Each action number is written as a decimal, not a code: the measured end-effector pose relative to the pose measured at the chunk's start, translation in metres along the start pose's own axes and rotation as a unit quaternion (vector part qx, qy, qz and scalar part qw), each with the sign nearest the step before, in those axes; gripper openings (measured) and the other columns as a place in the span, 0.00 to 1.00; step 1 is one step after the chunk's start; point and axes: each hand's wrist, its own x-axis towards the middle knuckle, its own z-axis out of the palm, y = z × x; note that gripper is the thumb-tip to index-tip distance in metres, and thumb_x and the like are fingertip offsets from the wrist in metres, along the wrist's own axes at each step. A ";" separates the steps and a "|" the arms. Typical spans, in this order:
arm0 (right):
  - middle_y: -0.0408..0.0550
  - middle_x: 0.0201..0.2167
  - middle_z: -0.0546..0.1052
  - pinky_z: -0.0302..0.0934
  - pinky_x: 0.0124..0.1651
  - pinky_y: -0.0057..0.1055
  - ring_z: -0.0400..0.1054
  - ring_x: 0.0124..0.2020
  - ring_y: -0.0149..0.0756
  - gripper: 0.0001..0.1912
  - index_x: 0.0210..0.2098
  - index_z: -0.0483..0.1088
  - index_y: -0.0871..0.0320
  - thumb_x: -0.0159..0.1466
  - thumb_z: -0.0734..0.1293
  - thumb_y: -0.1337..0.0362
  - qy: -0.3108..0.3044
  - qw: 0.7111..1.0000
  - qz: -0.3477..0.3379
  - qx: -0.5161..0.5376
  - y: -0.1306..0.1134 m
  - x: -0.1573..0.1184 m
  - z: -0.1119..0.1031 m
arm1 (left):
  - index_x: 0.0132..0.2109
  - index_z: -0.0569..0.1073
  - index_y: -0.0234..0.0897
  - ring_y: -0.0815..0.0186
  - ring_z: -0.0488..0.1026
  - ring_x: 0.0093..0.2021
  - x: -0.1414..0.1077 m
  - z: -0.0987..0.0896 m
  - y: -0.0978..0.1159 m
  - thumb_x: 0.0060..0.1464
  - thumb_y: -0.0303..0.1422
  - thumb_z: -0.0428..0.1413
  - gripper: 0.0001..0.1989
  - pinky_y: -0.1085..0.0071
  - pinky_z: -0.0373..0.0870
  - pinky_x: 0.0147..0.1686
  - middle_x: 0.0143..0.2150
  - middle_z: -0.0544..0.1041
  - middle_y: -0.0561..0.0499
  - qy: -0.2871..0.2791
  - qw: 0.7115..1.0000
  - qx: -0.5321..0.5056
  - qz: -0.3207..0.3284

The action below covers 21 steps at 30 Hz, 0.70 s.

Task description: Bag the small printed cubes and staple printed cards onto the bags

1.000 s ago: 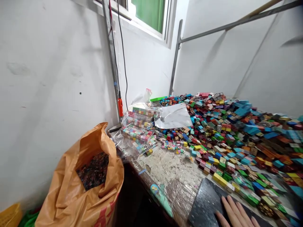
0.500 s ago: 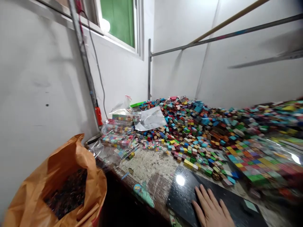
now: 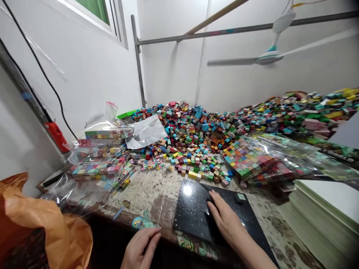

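My right hand (image 3: 224, 216) rests with fingers stretched out on a glossy black board (image 3: 193, 209), which lies at the front of the worktable. On the board's far right part, beyond my fingers, stands one small cube with a pale green top (image 3: 240, 197). My left hand (image 3: 141, 248) is at the table's front edge, thumb and fingers drawn together in a pinch; whatever they may hold is too small to make out. Stickers (image 3: 137, 222) show on the edge near it.
A large heap of small coloured blocks (image 3: 190, 127) runs along the wall. Film-wrapped block sets lie left (image 3: 98, 168) and right (image 3: 246, 160). An open orange sack (image 3: 64, 231) stands at lower left, a pale green tub (image 3: 316, 220) at right. A fan (image 3: 269, 56) hangs above.
The view has swung right, bringing the fan and tub into sight. My left hand has come into view at the table edge. My right hand still lies on the black board.
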 end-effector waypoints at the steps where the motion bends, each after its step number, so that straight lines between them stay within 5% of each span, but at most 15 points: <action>1: 0.58 0.58 0.62 0.52 0.59 0.38 0.55 0.59 0.41 0.28 0.56 0.59 0.71 0.65 0.48 0.59 0.008 1.000 0.010 -0.001 0.003 0.007 -0.004 | 0.45 0.71 0.41 0.67 0.74 0.39 0.012 0.001 0.000 0.56 0.32 0.52 0.10 0.75 0.72 0.40 0.39 0.77 0.50 0.025 0.999 0.013 0.016; 5: 0.61 0.56 0.65 0.51 0.59 0.34 0.57 0.57 0.41 0.25 0.55 0.60 0.72 0.63 0.51 0.63 0.029 0.998 0.022 -0.043 0.012 0.052 -0.018 | 0.43 0.72 0.40 0.67 0.75 0.38 0.045 0.009 -0.002 0.57 0.33 0.50 0.09 0.74 0.72 0.39 0.38 0.77 0.49 0.050 0.997 0.048 0.015; 11: 0.58 0.58 0.62 0.52 0.53 0.41 0.56 0.55 0.49 0.25 0.56 0.59 0.66 0.60 0.57 0.67 0.033 0.996 0.029 -0.079 0.007 0.123 -0.019 | 0.42 0.72 0.39 0.66 0.74 0.40 0.061 0.005 -0.022 0.59 0.33 0.47 0.10 0.71 0.72 0.41 0.39 0.77 0.48 0.064 0.994 0.085 -0.019; 17: 0.59 0.40 0.73 0.56 0.42 0.35 0.65 0.42 0.46 0.14 0.40 0.70 0.64 0.56 0.61 0.64 -0.015 0.997 0.033 -0.066 0.010 0.143 -0.021 | 0.40 0.72 0.38 0.65 0.74 0.38 0.079 -0.009 -0.038 0.59 0.33 0.47 0.10 0.70 0.72 0.38 0.36 0.77 0.48 0.077 0.988 0.126 -0.051; 21: 0.54 0.25 0.72 0.56 0.30 0.33 0.66 0.29 0.42 0.16 0.32 0.69 0.63 0.60 0.54 0.61 -0.026 0.996 0.077 -0.034 0.015 0.145 -0.041 | 0.41 0.72 0.38 0.65 0.73 0.38 0.081 -0.007 -0.038 0.58 0.33 0.47 0.10 0.68 0.71 0.39 0.37 0.76 0.48 0.070 0.986 0.137 -0.066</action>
